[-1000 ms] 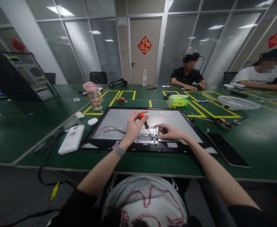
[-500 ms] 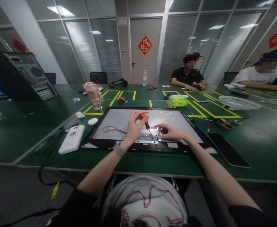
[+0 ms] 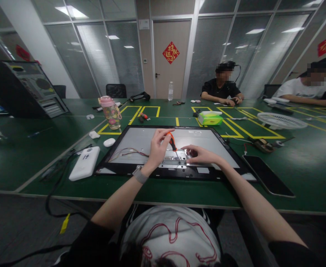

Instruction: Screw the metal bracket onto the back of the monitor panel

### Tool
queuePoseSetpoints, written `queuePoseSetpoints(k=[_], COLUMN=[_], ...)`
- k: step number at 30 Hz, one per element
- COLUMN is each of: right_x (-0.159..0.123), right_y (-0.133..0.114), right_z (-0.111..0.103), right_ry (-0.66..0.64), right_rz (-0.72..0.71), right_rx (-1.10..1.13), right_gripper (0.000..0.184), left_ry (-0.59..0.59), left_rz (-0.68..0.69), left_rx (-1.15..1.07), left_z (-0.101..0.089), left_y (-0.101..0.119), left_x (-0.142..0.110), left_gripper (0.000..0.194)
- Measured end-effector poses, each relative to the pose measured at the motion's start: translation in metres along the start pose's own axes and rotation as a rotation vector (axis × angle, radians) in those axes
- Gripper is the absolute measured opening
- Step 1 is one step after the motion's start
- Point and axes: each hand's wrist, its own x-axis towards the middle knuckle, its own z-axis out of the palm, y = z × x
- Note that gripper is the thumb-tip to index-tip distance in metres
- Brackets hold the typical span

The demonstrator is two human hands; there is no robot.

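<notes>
A flat monitor panel [image 3: 140, 141] in a black frame lies face down on the green table [image 3: 26, 152] in front of me. My left hand [image 3: 157, 148] is closed round an orange-handled screwdriver [image 3: 172, 141], its tip down on a small metal plate [image 3: 176, 160] near the panel's lower middle. My right hand [image 3: 200, 154] rests on the right end of that plate, fingers curled and pinched; what they hold, if anything, is too small to see. Thin coloured wires [image 3: 126, 152] run across the panel to the left of my left hand.
A white box [image 3: 84, 163] and black cables lie left of the panel, a black phone [image 3: 267, 174] to its right. Farther back stand a pink-lidded bottle [image 3: 110, 112], a green tissue pack [image 3: 209, 118], a white fan grille [image 3: 281, 120] and a PC case [image 3: 26, 89]. Two people sit across the table.
The screwdriver in my left hand has tipped more upright, and its handle has shifted slightly right. My right hand has stayed on the plate.
</notes>
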Motion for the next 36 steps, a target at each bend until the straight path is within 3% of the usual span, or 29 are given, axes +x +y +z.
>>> queuePoseSetpoints(k=[15,21,25,30,36], right_x=[0.0003,0.0,-0.0006,0.0003,0.0008], right_y=[0.0002,0.0012,0.0005,0.0028,0.0035], right_z=[0.0004,0.0003,-0.0001,-0.0003,-0.0008], right_ry=[0.006,0.008,0.009,0.002,-0.009], right_rz=[-0.003,-0.016,-0.017,-0.011,-0.016], right_rx=[0.0,0.0,0.008,0.004,-0.016], right_gripper=[0.07,0.069,0.067,0.068,0.07], left_ry=[0.005,0.069,0.039,0.04,0.03], left_rz=[0.012,-0.022,0.008,-0.01,-0.011], left_rx=[0.012,0.021,0.014,0.026,0.035], left_z=[-0.0002,0.0002,-0.0006,0.0001,-0.0006], left_y=[-0.0012,-0.0022,-0.0004,-0.0018,-0.0026], left_x=[0.0009,0.0012,0.0024,0.001,0.0015], left_gripper=[0.023,0.017,0.027,0.018,0.025])
